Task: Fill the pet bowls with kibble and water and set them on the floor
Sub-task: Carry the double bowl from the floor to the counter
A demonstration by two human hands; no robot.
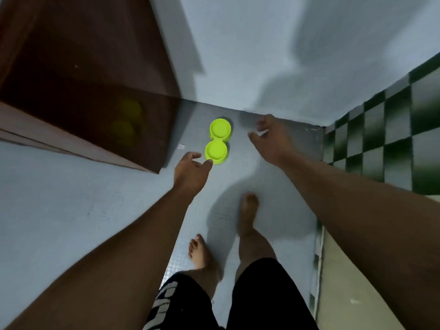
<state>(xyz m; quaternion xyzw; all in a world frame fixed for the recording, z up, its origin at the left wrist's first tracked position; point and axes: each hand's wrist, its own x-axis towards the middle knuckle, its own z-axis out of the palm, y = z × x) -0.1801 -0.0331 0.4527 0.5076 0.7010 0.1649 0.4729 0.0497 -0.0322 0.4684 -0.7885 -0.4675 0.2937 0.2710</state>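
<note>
Reaching down, your left hand [190, 171] and right hand [271, 136] flank the bowls [217, 140], fingers loose, holding nothing; the bowls sit on the floor [273, 186] beside a brown panel [83, 91]. Lift by one rim only and the joined pair may slip.

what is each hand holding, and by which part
Nothing plainly held. The left hand has loose fingers at the near rim of the green double bowl; the right hand is open beside it.

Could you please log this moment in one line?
left hand: open, at green double bowl | right hand: open, apart | bowl: on floor, looks empty
</note>
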